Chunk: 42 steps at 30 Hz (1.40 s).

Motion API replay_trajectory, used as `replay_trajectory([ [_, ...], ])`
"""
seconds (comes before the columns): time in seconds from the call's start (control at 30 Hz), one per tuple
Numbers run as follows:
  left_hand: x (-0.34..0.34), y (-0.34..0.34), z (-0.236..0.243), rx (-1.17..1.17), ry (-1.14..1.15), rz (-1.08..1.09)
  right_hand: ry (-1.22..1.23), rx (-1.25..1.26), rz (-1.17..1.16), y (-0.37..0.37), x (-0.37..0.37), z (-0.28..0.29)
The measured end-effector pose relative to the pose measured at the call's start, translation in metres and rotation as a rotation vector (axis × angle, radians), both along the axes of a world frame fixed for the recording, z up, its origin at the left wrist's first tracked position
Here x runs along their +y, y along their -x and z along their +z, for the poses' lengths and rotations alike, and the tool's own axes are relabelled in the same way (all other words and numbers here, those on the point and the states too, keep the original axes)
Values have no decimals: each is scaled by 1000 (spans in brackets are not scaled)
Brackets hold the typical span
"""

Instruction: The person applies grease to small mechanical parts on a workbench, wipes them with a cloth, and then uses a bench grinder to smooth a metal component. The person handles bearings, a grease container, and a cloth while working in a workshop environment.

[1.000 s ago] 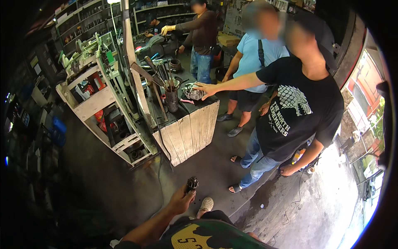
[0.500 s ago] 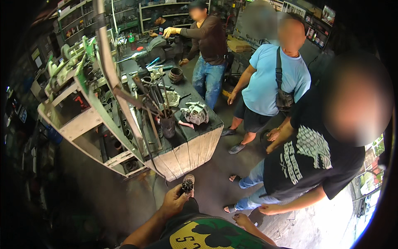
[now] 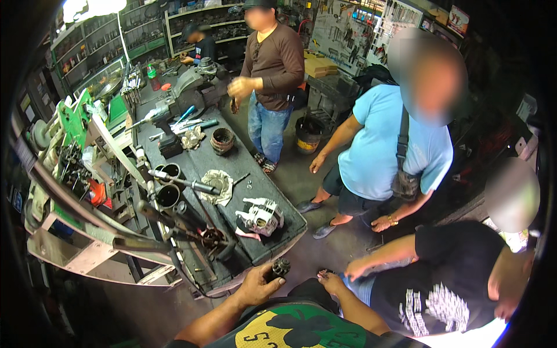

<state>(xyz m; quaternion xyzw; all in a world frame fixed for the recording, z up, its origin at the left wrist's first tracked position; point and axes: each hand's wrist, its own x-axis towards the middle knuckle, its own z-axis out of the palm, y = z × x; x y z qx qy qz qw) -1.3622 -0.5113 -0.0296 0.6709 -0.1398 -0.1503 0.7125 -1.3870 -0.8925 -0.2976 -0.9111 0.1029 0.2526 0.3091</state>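
My left hand (image 3: 254, 290) is closed round a small, dark, toothed metal part like a pinion gear (image 3: 281, 267), held up near the front corner of the workbench (image 3: 284, 235). The fingers of my right hand (image 3: 332, 284) are curled, low in front of my body; whatever they hold, if anything, I cannot make out. A silver alternator housing (image 3: 260, 217) sits on the bench beyond my left hand, with a pinkish cloth (image 3: 248, 234) under its edge. Behind it lie a pale, crumpled cloth-like piece (image 3: 216, 187) and a ring-shaped copper-wound stator (image 3: 222, 141).
A cordless drill (image 3: 169, 139) and dark cylindrical containers (image 3: 168, 195) stand on the bench. A green-and-white metal frame (image 3: 75, 249) borders its left. One person in brown (image 3: 278, 58), one in light blue (image 3: 377, 133) and one in black (image 3: 441, 278) stand nearby. A bucket (image 3: 308, 136) is on the floor.
My view has shifted, bringing the bench closer. My left hand, still holding the gear-like part, appears farther right. My right hand has come up. The person in black is now bent over.
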Motion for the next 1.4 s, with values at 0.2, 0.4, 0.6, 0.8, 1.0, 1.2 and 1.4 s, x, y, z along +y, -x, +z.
replay_trajectory([
  [0.2,-22,-58,7,64,9,117,81,270,130,-115,-17,-23],
  [0.4,-71,-122,2,168,46,320,230,266,401,-217,-63,-52],
  [0.6,-134,-196,-19,231,205,485,66,297,440,-290,-123,-2],
  [0.8,-174,-285,-39,289,330,488,163,186,546,-354,-186,-1],
  [1.0,-189,-347,-60,197,329,567,43,326,376,-465,-145,10],
  [1.2,-185,-422,-58,285,321,619,64,184,592,-618,-92,7],
  [1.4,-151,-553,-43,244,165,666,110,137,495,-765,-84,12],
])
